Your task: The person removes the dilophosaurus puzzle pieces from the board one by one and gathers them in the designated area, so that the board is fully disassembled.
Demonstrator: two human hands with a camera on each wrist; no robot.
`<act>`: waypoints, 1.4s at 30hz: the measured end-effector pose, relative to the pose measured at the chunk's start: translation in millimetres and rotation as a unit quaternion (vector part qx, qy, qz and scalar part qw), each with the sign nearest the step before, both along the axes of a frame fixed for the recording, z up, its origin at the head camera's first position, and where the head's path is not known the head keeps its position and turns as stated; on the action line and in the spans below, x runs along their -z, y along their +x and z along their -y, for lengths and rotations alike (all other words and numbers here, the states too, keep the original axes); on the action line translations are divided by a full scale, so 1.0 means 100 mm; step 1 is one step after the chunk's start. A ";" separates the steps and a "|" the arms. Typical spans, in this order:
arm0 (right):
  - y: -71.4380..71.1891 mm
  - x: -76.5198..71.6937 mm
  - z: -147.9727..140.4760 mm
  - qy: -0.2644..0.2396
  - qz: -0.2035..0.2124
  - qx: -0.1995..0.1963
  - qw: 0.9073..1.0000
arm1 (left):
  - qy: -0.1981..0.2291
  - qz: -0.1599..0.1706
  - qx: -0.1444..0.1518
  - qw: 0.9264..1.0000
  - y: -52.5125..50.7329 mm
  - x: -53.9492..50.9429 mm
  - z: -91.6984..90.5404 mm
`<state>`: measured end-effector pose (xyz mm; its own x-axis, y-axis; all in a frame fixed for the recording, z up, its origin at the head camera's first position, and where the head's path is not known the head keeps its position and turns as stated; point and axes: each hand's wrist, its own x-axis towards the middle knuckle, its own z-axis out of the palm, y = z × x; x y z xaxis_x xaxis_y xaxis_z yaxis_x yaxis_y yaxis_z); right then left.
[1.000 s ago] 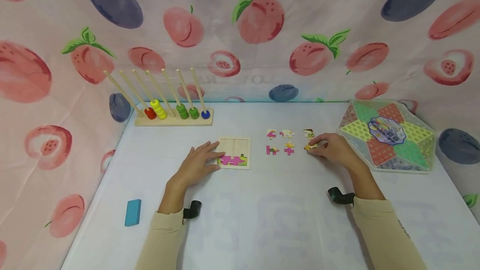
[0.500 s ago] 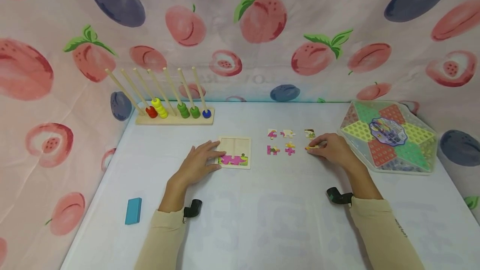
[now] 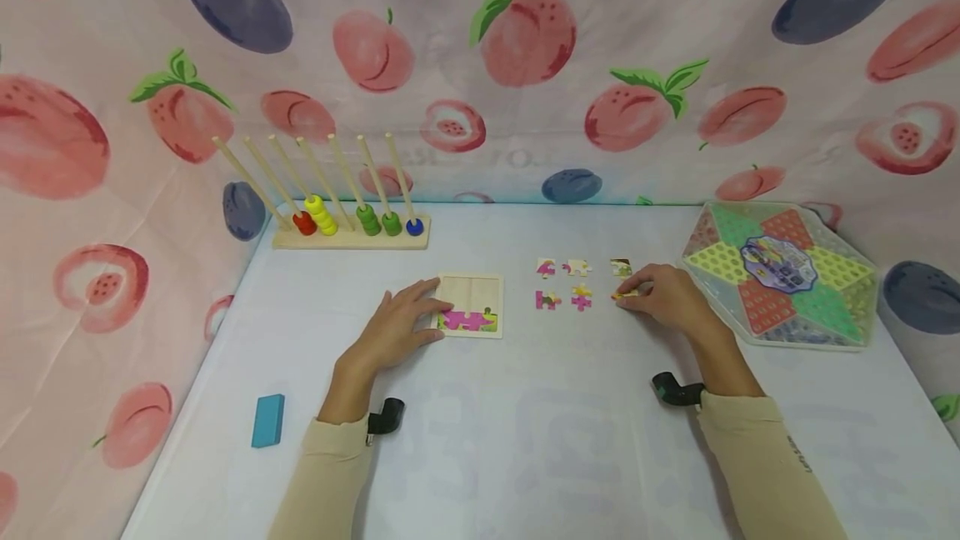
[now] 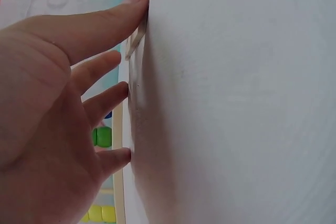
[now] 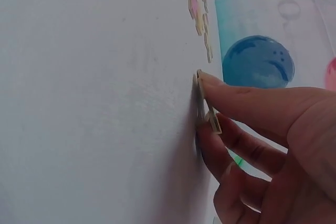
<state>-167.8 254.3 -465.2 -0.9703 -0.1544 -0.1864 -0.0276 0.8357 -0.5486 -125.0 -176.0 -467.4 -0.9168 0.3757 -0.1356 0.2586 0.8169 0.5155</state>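
Observation:
A square wooden puzzle tray (image 3: 470, 283) lies on the table in the head view, pink and green pieces (image 3: 467, 321) filling its lower part. At its left edge rests my left hand (image 3: 397, 325), fingers spread and relaxed; the left wrist view has the thumb (image 4: 100, 27) against the tray's side. My right hand (image 3: 663, 300) pinches a yellowish puzzle piece (image 3: 622, 296) between thumb and fingers. In the right wrist view this piece (image 5: 214, 121) is tilted up close to the table. Several loose puzzle pieces lie to its left in two rows, such as a pink one (image 3: 547, 300).
A wooden bead abacus (image 3: 352, 240) stands at the back left. At the right lies a hexagonal board-game box (image 3: 780, 273) near my right forearm. A blue block (image 3: 267, 421) lies at the left. Fruit-patterned cloth (image 3: 480, 107) hangs behind the table.
The piece in my right hand has tipped up from a flatter lie, with the fingers barely shifting. My left hand stays at the tray, and the view drifts slightly.

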 end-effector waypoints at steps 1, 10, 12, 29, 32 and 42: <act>0.00 0.00 0.00 0.005 0.000 0.001 1.000 | -0.001 -0.002 0.002 1.000 0.00 -0.01 0.00; -0.01 0.03 0.00 0.021 -0.003 0.004 1.000 | -0.001 0.014 0.011 1.000 -0.05 -0.04 0.00; -0.02 0.03 0.00 0.021 -0.004 0.003 1.000 | 0.001 0.017 0.015 1.000 -0.07 -0.04 0.01; -0.10 -0.22 0.11 0.017 0.012 -0.039 0.999 | 0.004 0.064 0.022 0.998 -0.28 -0.08 0.05; -0.12 -0.27 0.24 -0.003 0.012 -0.053 0.999 | 0.005 0.077 0.017 0.997 -0.32 -0.07 0.06; -0.19 -0.44 1.02 -0.058 -0.003 -0.147 0.987 | 0.024 0.073 0.013 0.997 -0.37 0.01 0.12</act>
